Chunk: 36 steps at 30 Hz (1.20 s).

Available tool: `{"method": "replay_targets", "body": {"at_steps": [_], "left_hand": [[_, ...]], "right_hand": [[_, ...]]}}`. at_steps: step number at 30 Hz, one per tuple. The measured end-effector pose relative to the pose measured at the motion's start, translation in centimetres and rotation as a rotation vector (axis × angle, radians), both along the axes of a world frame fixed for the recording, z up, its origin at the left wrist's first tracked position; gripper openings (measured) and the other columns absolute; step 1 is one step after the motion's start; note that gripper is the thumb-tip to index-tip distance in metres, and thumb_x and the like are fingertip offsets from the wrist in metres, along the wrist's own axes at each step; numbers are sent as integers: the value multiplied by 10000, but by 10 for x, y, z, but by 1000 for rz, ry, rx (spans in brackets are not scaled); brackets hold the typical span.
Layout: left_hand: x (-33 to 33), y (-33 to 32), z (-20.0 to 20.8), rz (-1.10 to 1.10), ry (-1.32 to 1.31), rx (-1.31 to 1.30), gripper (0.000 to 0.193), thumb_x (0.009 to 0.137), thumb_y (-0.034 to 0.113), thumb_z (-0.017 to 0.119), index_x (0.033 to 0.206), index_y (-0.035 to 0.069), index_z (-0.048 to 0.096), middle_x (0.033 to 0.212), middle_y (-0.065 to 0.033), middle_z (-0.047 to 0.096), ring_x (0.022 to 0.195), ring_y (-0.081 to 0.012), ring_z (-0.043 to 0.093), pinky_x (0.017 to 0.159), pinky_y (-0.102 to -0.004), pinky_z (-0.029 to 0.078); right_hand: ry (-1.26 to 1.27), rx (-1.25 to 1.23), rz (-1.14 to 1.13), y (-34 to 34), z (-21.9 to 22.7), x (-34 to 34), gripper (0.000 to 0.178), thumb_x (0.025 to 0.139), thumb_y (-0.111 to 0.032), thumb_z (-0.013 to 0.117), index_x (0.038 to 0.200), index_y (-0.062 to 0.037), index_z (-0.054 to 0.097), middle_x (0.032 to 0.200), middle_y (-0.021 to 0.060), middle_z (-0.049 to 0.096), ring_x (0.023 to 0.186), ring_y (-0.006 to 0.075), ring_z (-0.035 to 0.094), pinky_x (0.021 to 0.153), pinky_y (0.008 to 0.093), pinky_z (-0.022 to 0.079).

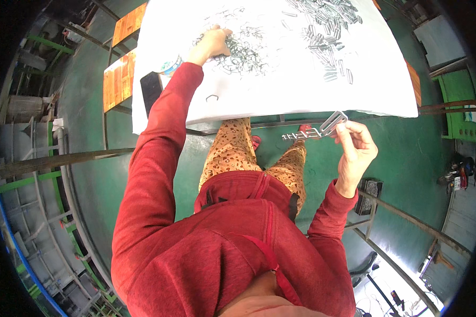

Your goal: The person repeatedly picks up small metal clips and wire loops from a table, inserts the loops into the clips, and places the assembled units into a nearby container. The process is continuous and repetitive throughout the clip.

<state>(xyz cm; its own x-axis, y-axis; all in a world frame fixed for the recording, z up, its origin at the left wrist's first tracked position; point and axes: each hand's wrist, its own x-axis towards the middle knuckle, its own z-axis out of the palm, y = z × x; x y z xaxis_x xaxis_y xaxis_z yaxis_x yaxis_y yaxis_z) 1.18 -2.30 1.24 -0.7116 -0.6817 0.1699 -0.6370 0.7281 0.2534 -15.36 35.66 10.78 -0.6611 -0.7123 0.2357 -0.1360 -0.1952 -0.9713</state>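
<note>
From my station I count two hands: one left hand [215, 43] and one right hand [357, 145]. On one white-covered table [301, 100] sit two heaps, wire loops [243, 55] and slide buckles [325, 45], both too dense to number. I make out one loose wire loop [212, 98] toward the near edge, one smartphone [151, 91] at the left edge, one held slide buckle [333, 122], and two wooden tops [120, 79] beyond the left edge.
</note>
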Motion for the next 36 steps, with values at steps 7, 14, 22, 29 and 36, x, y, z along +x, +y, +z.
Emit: {"method": "replay_targets", "body": {"at_steps": [7, 14, 22, 29, 36], "left_hand": [[-49, 70, 3, -411, 122, 180, 255, 772, 148, 618, 1006, 54, 658, 987, -127, 647, 888, -281, 624, 794, -344, 493], [-64, 73, -37, -588, 107, 101, 169, 791, 162, 601, 881, 21, 630, 905, -134, 638, 856, -284, 606, 736, -362, 491], [-60, 136, 32, -199, 483, 750, 119, 876, 120, 578, 927, 16, 609, 901, -115, 652, 807, -170, 632, 719, -277, 502], [-45, 227, 77, -473, 794, 1262, 119, 885, 107, 585, 965, 23, 610, 963, -49, 639, 905, -121, 594, 825, -287, 475], [-69, 239, 48, -503, 802, 1131, 149, 899, 122, 565, 1002, 24, 613, 923, -12, 623, 868, -79, 563, 810, -251, 452]], "right_hand": [[-31, -10, -3, -4, 2, 10, 104, 788, 54, 657, 882, 12, 639, 770, 49, 650, 663, 73, 597, 596, 194, 478], [-24, -24, 11, -10, -5, 13, 101, 792, 45, 656, 887, 13, 642, 768, 55, 647, 659, 83, 596, 610, 205, 483], [-140, -28, -20, -8, -19, 12, 116, 802, 13, 659, 915, 12, 634, 766, 53, 654, 661, 84, 597, 589, 200, 464], [-169, 30, -69, -5, -45, 10, 188, 813, -6, 654, 998, 10, 625, 774, 56, 659, 668, 86, 600, 574, 198, 453], [-42, 20, -141, -11, -41, 10, 207, 813, -5, 653, 1018, 14, 629, 810, 43, 657, 698, 69, 586, 597, 186, 456]]}}
